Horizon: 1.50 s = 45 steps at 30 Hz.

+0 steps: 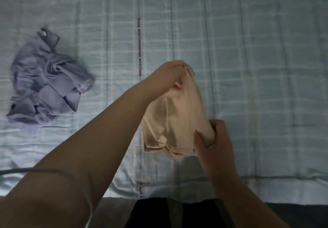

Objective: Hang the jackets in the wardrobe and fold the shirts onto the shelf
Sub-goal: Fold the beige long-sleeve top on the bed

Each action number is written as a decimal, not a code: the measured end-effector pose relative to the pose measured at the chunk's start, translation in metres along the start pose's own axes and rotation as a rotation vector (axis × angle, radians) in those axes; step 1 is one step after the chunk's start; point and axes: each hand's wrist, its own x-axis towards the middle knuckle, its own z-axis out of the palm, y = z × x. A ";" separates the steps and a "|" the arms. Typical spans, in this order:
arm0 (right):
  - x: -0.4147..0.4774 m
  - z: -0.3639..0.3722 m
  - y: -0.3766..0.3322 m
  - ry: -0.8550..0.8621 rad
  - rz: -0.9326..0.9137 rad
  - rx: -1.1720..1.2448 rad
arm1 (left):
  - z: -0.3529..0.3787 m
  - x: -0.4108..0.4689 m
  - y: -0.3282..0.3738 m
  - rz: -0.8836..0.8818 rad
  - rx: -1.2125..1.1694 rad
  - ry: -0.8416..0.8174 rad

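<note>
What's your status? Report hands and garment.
Left hand and right hand grip peach satiny garment over pale checked bedsheet. Crumpled lavender shirt lies apart. Nothing blocking.

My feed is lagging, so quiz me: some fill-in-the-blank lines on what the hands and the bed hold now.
1. The beige garment is gripped by ____ hands.
2. The left hand grips its far end; the right hand grips its ____ end.
3. The crumpled lilac garment lies on the bed, to the ____ of the beige garment.
Missing: both; near; left.
</note>
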 end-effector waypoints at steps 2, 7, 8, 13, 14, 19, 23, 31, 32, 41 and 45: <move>-0.014 0.022 -0.020 -0.035 -0.080 -0.030 | -0.030 -0.018 -0.004 -0.051 -0.059 0.040; -0.037 0.081 -0.052 -0.044 -0.328 -0.213 | -0.092 -0.052 -0.047 0.017 0.046 0.135; -0.040 0.092 -0.053 -0.035 -0.375 -0.283 | -0.099 -0.055 -0.059 0.009 0.064 0.170; -0.043 0.124 -0.038 -0.110 -0.440 -0.636 | -0.093 -0.070 -0.108 -0.216 -0.458 0.169; -0.043 0.127 -0.036 -0.136 -0.435 -0.669 | -0.088 -0.071 -0.119 -0.208 -0.474 0.127; -0.044 0.122 -0.031 -0.234 -0.452 -0.577 | -0.070 -0.067 -0.149 -0.148 -0.411 0.279; -0.016 0.106 -0.016 -0.110 -0.542 -0.547 | -0.060 -0.051 -0.154 -0.111 -0.278 0.318; 0.035 0.104 0.030 -0.401 -0.660 -0.874 | -0.039 -0.027 -0.149 -0.211 -0.136 0.346; 0.033 0.102 0.032 -0.404 -0.671 -0.901 | -0.037 -0.028 -0.151 -0.212 -0.022 0.390; -0.013 0.087 0.085 -0.336 -0.867 -0.898 | -0.025 -0.032 -0.163 -0.284 0.270 0.579; -0.022 0.082 0.097 -0.364 -0.826 -0.854 | -0.021 -0.032 -0.159 -0.288 0.253 0.591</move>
